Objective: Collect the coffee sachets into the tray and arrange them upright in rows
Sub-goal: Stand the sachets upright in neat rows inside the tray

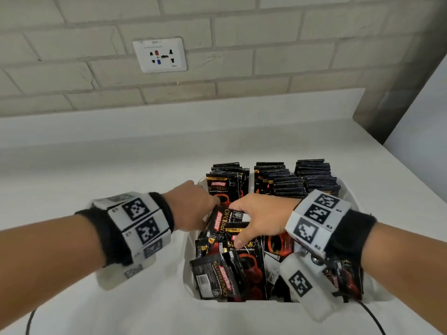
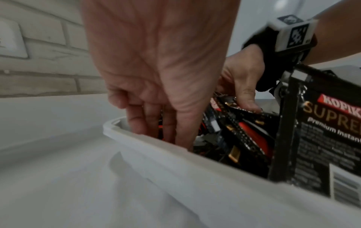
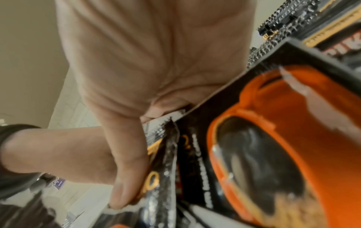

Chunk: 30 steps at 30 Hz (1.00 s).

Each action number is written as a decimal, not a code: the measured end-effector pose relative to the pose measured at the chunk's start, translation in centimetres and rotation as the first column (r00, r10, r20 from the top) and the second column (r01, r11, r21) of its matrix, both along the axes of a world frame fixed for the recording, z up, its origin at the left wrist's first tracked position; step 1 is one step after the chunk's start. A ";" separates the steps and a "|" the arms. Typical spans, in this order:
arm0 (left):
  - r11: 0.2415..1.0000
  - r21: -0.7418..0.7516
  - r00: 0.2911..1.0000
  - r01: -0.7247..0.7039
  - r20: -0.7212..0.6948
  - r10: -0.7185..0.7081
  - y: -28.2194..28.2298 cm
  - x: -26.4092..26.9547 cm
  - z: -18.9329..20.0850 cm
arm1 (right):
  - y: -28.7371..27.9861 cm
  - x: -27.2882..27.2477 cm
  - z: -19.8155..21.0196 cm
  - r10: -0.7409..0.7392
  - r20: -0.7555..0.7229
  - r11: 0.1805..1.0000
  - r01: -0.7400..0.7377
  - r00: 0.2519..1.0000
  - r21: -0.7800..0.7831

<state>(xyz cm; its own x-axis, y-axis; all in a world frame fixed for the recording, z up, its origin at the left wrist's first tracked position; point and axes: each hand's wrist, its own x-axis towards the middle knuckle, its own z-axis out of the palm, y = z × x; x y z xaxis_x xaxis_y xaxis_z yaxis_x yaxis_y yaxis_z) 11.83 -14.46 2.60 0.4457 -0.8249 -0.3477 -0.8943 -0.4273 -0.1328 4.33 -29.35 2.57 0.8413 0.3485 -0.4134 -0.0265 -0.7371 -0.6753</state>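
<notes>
Bare forearms, no sleeves. Left hand (image 1: 191,206) and right hand (image 1: 261,218) gloveless. Each wrist wears a black fabric wristband (image 1: 348,235) under a white segmented plastic band (image 1: 140,223) printed with black-and-white square fiducial markers; right segments labelled R2, R3. Thin black cable (image 1: 370,315) trails below the right wrist.

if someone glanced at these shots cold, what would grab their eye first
Most likely the black coffee sachets heaped loose in the near half of the white tray, against three tidy upright rows at its far end. Next, both hands meeting mid-tray: the right hand grips a bunch of sachets, and the left hand reaches in beside it.
</notes>
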 end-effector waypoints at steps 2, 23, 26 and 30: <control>0.997 0.072 1.000 -0.003 -0.020 0.005 -0.6 -0.1 -0.3 | -0.1 -0.1 0.0 0.002 -0.006 1.000 -0.002 1.000 0.000; 0.924 -0.357 0.984 -0.139 0.058 0.170 -1.6 3.2 0.7 | -0.3 0.2 -0.6 -0.023 0.001 0.998 0.023 1.000 0.053; 0.905 -0.384 0.970 -0.183 0.076 0.229 -1.7 3.4 0.1 | -0.4 0.3 -0.6 -0.036 0.001 0.997 0.035 0.999 0.074; 0.845 -0.476 0.962 -0.243 -0.008 0.272 -1.2 3.7 0.7 | -0.6 0.4 -0.5 -0.050 0.007 0.996 0.049 0.999 0.079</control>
